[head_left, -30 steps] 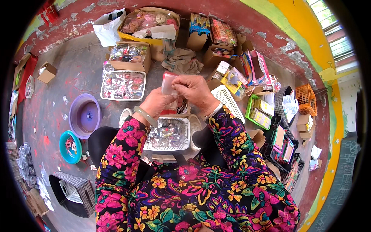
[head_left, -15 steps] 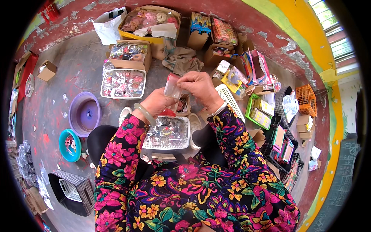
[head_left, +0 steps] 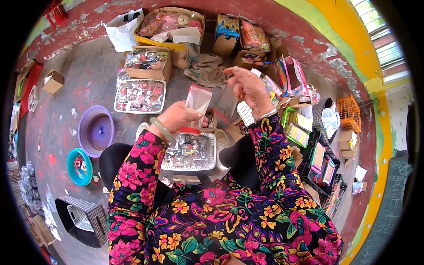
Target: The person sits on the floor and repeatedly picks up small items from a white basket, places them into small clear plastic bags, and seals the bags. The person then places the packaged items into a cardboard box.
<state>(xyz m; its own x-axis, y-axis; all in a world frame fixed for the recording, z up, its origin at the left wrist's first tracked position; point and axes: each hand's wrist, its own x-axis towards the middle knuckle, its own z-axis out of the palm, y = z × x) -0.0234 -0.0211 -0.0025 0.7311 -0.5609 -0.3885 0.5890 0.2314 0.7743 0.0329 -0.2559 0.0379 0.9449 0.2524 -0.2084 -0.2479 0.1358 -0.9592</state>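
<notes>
Comparing with a second ago: the hands, then pressed together at the middle, are now seen drawn apart, the right hand lifted toward 1 o'clock.
Meaning: the bag is judged to have been freed or opened between the hands, ready for handling.
Teal bowl (head_left: 80,166): at 9 o'clock on the floor, a few small items lie inside.
Purple basin (head_left: 96,130): just above the teal bowl, nearly bare.
Clear tray (head_left: 140,96): at 11 o'clock, filled with small wrapped pieces.
Left hand (head_left: 178,119): fingers closed on the lower edge of the clear plastic bag (head_left: 198,99), which is held upright just above the lap.
White basket (head_left: 190,152): on the lap at centre, packed with small shiny trinkets in clear wrap.
Right hand (head_left: 249,86): fingers pinched, on a thin clear film it seems; the grip cannot be told for certain.
Green tray (head_left: 297,128): at 3 o'clock, flat packets inside.
Orange crate (head_left: 349,113): farther right; contents cannot be told.
</notes>
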